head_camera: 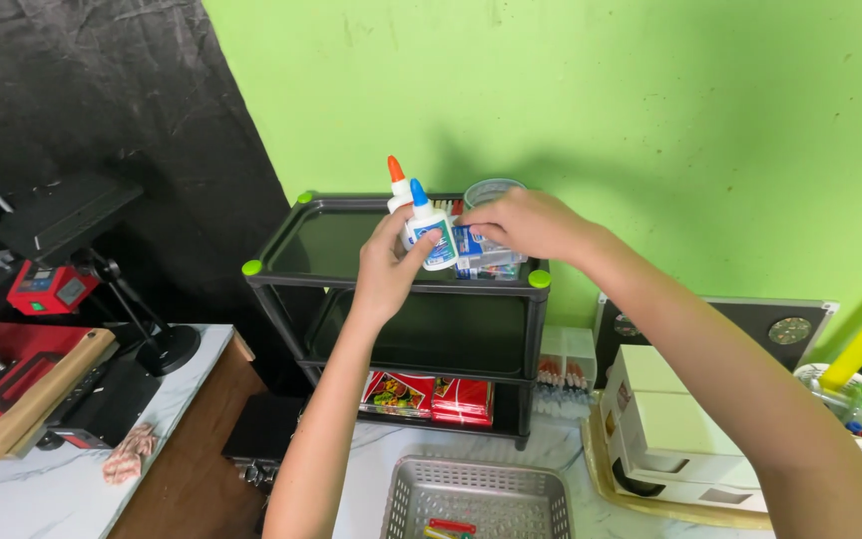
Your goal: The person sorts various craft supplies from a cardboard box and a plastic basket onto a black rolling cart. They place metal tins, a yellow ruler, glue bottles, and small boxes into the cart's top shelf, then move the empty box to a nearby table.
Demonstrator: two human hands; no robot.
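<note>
Stood at the tabletop's back edge: a black three-tier shelf, top tray mostly bare. At that tray's right front corner, left hand wrapped shut around a blue-capped glue bottle, long axis upright, nozzle up. Just beside it, right hand closed down over small packets, the orange-capped bottle behind.

Grey basket cut off below.

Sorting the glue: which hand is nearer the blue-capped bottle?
Left. The left hand grips the blue-capped bottle; the right hand rests beside it on small packs.
</note>
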